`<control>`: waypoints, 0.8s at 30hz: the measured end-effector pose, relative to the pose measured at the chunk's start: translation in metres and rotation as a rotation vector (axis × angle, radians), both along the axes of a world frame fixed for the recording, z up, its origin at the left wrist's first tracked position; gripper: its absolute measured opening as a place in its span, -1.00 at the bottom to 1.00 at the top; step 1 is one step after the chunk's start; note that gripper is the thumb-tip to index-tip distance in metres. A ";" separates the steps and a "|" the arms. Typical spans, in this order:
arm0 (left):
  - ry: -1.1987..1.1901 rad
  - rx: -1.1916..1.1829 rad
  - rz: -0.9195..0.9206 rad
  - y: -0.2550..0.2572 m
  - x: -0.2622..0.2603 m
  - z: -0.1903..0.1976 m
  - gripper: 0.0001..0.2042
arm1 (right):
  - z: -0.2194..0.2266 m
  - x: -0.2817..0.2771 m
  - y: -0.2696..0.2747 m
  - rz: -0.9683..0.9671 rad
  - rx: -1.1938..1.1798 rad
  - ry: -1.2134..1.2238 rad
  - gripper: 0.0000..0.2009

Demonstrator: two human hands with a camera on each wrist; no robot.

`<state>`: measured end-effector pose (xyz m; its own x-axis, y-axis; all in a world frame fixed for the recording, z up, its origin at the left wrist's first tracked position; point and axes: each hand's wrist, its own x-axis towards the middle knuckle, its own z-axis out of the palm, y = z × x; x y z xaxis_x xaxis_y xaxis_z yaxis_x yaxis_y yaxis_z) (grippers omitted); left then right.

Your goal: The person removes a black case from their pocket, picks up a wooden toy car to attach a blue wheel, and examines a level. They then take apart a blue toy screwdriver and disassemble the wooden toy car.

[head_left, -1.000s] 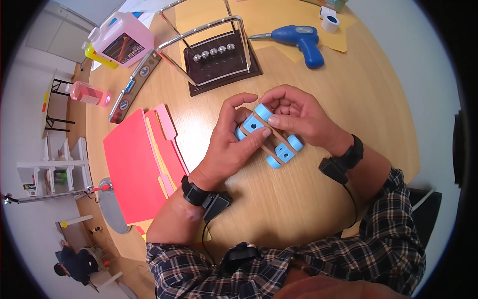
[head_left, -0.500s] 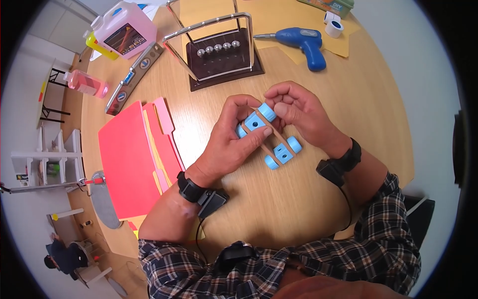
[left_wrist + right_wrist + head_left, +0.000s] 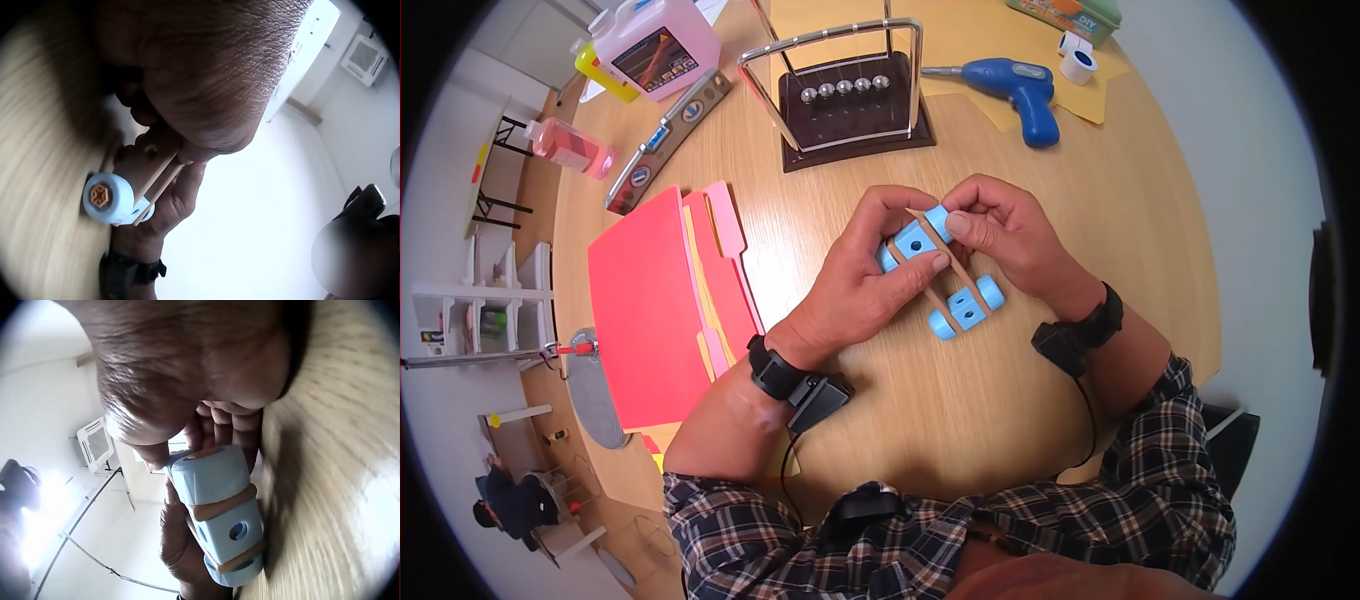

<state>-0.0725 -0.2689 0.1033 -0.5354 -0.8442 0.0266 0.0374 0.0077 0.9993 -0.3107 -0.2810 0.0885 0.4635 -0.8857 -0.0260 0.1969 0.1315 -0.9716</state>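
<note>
A small toy vehicle frame with light blue blocks and wheels (image 3: 968, 308) and wooden side strips is held tilted above the table. The left hand (image 3: 862, 280) grips its upper left part, thumb lying across the strips. At its upper right wheel, the right hand (image 3: 1018, 238) pinches with thumb and fingers. In the left wrist view, a blue wheel (image 3: 109, 198) shows an orange star-shaped hub. The right wrist view shows a blue wheel (image 3: 212, 475) under the right thumb, and a blue block (image 3: 232, 530) with a round hole. Some fingers are hidden behind the toy.
Red folders (image 3: 650, 310) lie left of the hands. Behind stand a ball-pendulum frame (image 3: 855, 150), a spirit level (image 3: 662, 150), a pink bottle (image 3: 572, 148) and a large jug (image 3: 662, 50). A blue power screwdriver (image 3: 1028, 100) and white rolls (image 3: 1078, 66) lie back right.
The right thumb and fingers, apart from the upper wheel half a second ago, now close on it. The left hand keeps its grip. The head view has shifted slightly.
</note>
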 end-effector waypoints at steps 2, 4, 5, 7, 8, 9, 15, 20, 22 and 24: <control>0.075 -0.018 -0.007 0.000 0.000 -0.003 -0.57 | 0.000 0.001 0.000 0.001 -0.002 0.003 -0.77; 0.073 -0.019 -0.010 -0.001 0.000 -0.002 -0.58 | 0.000 0.001 0.001 0.001 -0.004 0.005 -0.77; 0.070 -0.021 -0.014 -0.001 0.001 -0.002 -0.60 | 0.000 0.001 0.001 0.001 -0.008 0.014 -0.77; 0.078 0.005 -0.016 -0.001 0.003 -0.003 -0.59 | -0.001 0.001 0.001 0.001 -0.013 0.025 -0.76; 0.086 0.029 -0.019 -0.001 0.003 -0.003 -0.59 | -0.001 0.001 0.001 0.006 -0.012 0.034 -0.76; 0.087 0.029 -0.019 -0.001 0.004 -0.004 -0.59 | -0.001 0.000 0.001 0.011 -0.011 0.044 -0.76; 0.156 0.099 0.014 -0.004 0.006 -0.006 -0.61 | 0.000 0.005 0.003 -0.077 -0.002 -0.045 -0.74; 0.292 0.230 0.033 -0.006 0.006 -0.004 -0.63 | 0.001 0.004 0.006 -0.044 -0.062 -0.061 -0.70; 0.280 0.278 0.046 -0.006 0.008 0.000 -0.63 | 0.000 0.003 0.006 -0.027 -0.073 -0.070 -0.67; 0.268 0.326 0.060 -0.007 0.011 0.001 -0.62 | -0.002 0.004 0.006 -0.025 -0.071 -0.094 -0.64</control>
